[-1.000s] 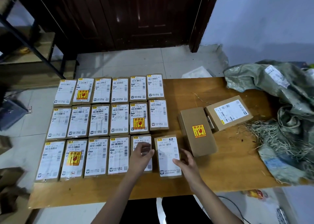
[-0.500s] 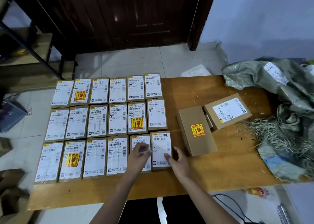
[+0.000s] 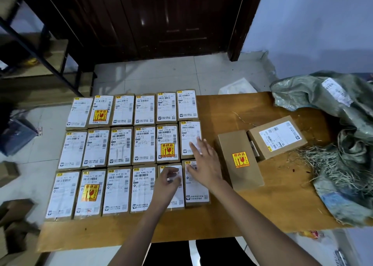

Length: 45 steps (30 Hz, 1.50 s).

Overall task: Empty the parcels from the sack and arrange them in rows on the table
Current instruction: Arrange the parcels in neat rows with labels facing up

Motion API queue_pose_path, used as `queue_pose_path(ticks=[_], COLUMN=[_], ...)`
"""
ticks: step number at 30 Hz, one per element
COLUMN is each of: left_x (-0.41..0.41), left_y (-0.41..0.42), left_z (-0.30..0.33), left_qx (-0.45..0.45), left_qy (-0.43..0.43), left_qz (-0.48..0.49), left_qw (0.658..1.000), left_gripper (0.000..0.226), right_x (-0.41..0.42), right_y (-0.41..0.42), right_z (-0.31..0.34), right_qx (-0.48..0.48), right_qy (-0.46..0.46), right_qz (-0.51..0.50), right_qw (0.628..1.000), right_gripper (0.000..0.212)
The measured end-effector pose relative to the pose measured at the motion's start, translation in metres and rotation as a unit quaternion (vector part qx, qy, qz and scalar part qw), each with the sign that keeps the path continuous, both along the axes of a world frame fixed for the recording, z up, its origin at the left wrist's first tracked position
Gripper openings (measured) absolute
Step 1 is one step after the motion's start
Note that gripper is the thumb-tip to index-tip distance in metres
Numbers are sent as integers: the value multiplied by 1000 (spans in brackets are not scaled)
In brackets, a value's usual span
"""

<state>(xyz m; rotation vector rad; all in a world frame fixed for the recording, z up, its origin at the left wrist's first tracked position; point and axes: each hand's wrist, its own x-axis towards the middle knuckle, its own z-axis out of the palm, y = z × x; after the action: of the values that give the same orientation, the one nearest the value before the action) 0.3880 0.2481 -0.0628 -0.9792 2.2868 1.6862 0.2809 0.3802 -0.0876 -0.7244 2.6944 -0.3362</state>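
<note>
A: Where do the parcels stand?

B: Three rows of small cardboard parcels lie flat on the left half of the table [image 3: 238,215], edges touching. Two loose boxes sit well to the right: one with a yellow fragile sticker [image 3: 239,160], one with a white label [image 3: 277,137], the two just beside each other. The sack [image 3: 343,136] lies slumped at the right end, straw spilling out.

A: Hand status?

B: The right hand [image 3: 203,160] is spread flat, palm down, across the last parcel of the near row [image 3: 196,185], fingers reaching onto the parcel above it. The left hand [image 3: 168,182] rests on the neighbouring parcel, fingers loosely curled. Neither pinches anything.

A: Handling notes?

B: Judging by appearance, the parcels are light, stiff and flat-sided. The printed labels look smooth, so fingers may slide on top. Recommended hold: thumb and fingers across the two long edges. For the stickered box, lift rather than drag, and set it down gently. Push rows square from the sides.
</note>
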Motion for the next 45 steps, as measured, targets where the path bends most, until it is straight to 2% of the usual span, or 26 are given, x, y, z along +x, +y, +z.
queue_pose_path(ticks=[11, 14, 19, 24, 26, 30, 33, 36, 40, 45], left_x=[-15, -22, -39, -67, -78, -99, -114, -123, -129, -132], left_y=[-18, -20, -18, 6, 23, 61, 83, 102, 123, 135], left_z=[-1, 2, 11, 20, 22, 22, 19, 12, 5, -9], left_qx=[-10, -6, 14, 45, 51, 4, -2, 10, 6, -1], left_qy=[-1, 8, 24, 35, 34, 3, -46, -61, -86, -117], left_qz=[-20, -43, -69, -125, -158, -217, -205, -187, -144, -85], left_qw=[1000, 999, 997, 990, 986, 976, 978, 980, 986, 989], left_gripper=[20, 16, 15, 14, 16, 40, 56, 62, 62, 58], right_x=[1, 3, 13, 10, 1, -24, -46, -70, -91, -104], right_y=[-2, -4, 11, 53, 72, 101, 119, 138, 156, 165], right_z=[-9, 0, 25, 36, 37, 39, 47, 48, 37, 32], right_qx=[38, 21, -28, -88, -81, -79, -59, 2, 49, 59], right_qy=[-12, -5, 23, 73, 81, 69, 105, 133, 89, 69], right_qz=[12, 14, -99, -236, -275, -311, -309, -240, -134, -92], right_qw=[999, 1000, 994, 965, 954, 945, 943, 962, 986, 992], right_gripper=[73, 73, 77, 68, 67, 63, 60, 63, 68, 59])
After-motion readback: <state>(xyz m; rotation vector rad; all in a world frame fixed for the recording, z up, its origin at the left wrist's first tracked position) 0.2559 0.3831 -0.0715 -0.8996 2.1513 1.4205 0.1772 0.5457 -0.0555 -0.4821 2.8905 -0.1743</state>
